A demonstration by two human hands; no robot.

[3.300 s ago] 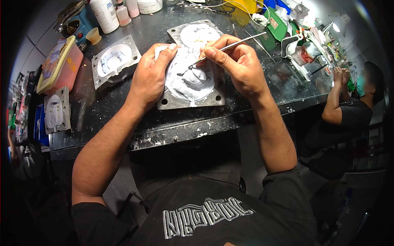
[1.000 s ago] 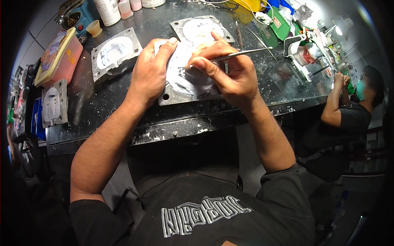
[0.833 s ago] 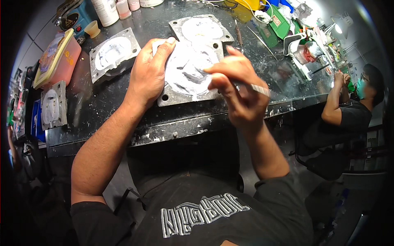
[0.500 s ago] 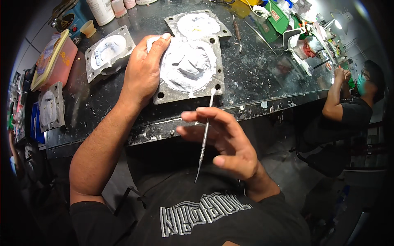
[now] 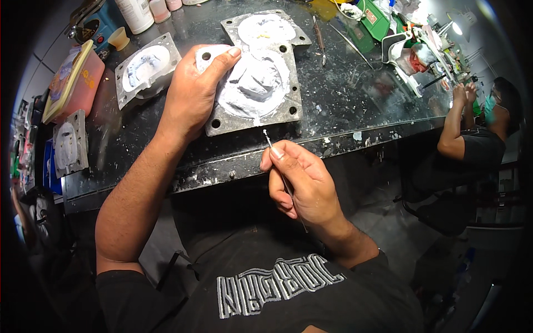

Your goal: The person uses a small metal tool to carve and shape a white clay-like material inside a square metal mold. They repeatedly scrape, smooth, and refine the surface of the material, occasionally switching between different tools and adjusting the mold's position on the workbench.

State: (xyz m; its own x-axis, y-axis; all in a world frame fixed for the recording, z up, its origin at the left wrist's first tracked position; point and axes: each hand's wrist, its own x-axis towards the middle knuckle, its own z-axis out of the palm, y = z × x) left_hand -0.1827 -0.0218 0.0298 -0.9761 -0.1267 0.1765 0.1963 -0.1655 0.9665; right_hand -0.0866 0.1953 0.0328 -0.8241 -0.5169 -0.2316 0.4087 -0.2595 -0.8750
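My left hand [image 5: 190, 91] grips the left side of a square metal denture flask half [image 5: 284, 112], thumb on top, fingers out of sight beneath. White plaster [image 5: 247, 99] fills its round middle, with a raised, curved lump, and holes pierce the corners. Just below the flask's near edge, my right hand [image 5: 307, 186] pinches a thin metal dental carver [image 5: 270, 142] between thumb and fingers. Its pale upper tip points toward the flask without touching it. The lower end runs down past the palm.
Other plaster-filled flask halves lie behind [image 5: 301, 38], at left [image 5: 169, 45] and far left [image 5: 81, 145]. A pink lidded box [image 5: 89, 83] stands beside them. Two slim tools [image 5: 320, 41] rest on the black bench [image 5: 333, 105]. At right sits a co-worker [image 5: 474, 141].
My right hand has gone from loosely spread fingers to a closed pinch on the carver. The carver's tip has shifted left and down, off the flask's corner. The flask has tilted slightly.
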